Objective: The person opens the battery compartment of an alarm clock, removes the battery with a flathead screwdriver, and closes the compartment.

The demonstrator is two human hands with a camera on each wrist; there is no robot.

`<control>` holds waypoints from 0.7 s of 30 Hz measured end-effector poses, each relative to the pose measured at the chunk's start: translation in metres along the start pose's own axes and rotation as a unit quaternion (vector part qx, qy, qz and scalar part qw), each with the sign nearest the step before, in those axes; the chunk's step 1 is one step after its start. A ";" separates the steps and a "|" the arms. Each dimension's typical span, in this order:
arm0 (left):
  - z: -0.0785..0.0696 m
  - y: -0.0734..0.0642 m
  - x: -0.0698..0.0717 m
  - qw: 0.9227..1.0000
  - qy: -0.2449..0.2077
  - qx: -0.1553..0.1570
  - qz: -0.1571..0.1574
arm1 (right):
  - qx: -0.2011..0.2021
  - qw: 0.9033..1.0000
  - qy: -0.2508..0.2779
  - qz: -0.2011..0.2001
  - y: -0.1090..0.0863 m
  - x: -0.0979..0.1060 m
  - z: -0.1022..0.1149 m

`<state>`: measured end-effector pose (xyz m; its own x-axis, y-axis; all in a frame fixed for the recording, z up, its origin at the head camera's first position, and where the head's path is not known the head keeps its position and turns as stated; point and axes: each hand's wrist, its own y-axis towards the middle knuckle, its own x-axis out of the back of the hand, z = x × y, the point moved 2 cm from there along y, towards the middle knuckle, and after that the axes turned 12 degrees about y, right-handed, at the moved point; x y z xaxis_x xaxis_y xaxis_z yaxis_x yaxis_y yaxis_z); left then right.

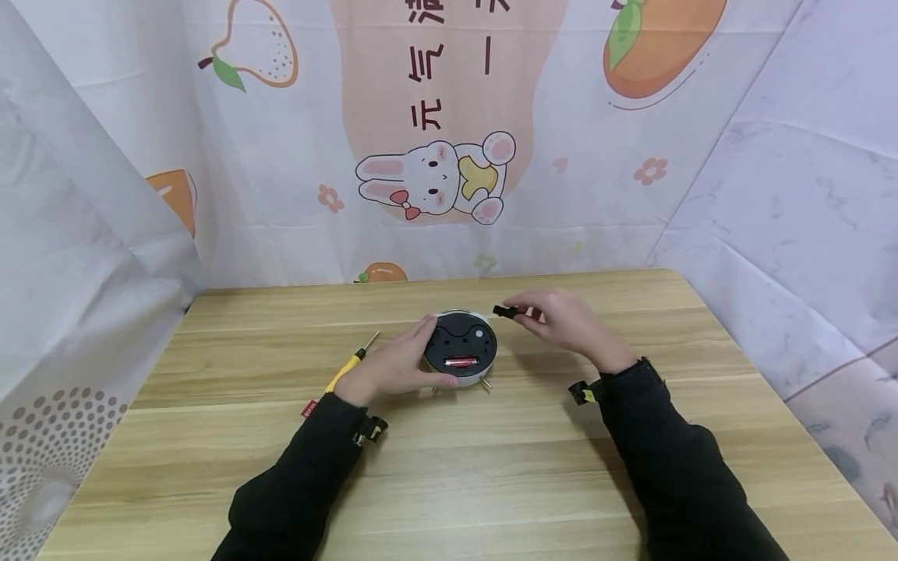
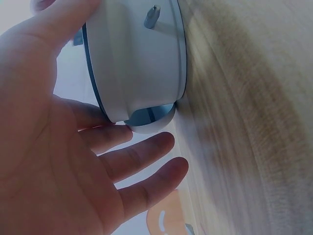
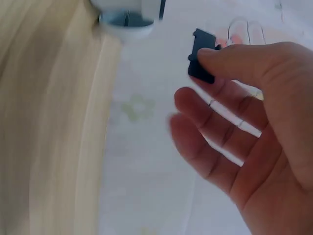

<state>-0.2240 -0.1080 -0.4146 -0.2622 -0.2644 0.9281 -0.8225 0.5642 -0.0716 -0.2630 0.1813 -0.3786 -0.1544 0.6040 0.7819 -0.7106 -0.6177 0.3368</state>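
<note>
A round alarm clock (image 1: 456, 331) lies face down on the table, its black back upward and a red-and-silver battery (image 1: 461, 361) showing in the uncovered compartment. My left hand (image 1: 396, 365) holds the clock from the left, the thumb at its near edge and fingers at its far side. In the left wrist view, the white clock body (image 2: 134, 58) has a metal foot (image 2: 152, 17), and some fingertips stand off it. Right of the clock, my right hand (image 1: 568, 321) pinches a small black battery cover (image 3: 201, 54) between thumb and fingers, above the table and apart from the clock.
Behind my left wrist lies a screwdriver (image 1: 345, 371) with a yellow handle, its tip pointing away, and a small red piece (image 1: 309, 407) shows at its near end. A printed curtain (image 1: 281, 187) hangs at the back edge of the wooden table (image 1: 456, 483).
</note>
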 end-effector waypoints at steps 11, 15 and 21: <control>0.000 0.000 -0.002 1.000 0.004 0.000 -0.002 | -0.121 0.993 -0.018 -0.002 -0.020 0.018 -0.038; 0.000 -0.001 -0.002 1.000 0.001 -0.003 0.000 | -0.155 0.988 -0.016 0.005 -0.025 0.018 -0.050; 0.000 -0.001 0.000 1.000 -0.002 0.002 0.000 | -0.209 0.978 -0.016 0.013 -0.033 0.019 -0.065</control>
<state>-0.2228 -0.1083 -0.4144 -0.2639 -0.2678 0.9266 -0.8251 0.5603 -0.0731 -0.2874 0.2460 -0.4094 -0.1595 0.5707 0.8055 -0.9260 -0.3694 0.0783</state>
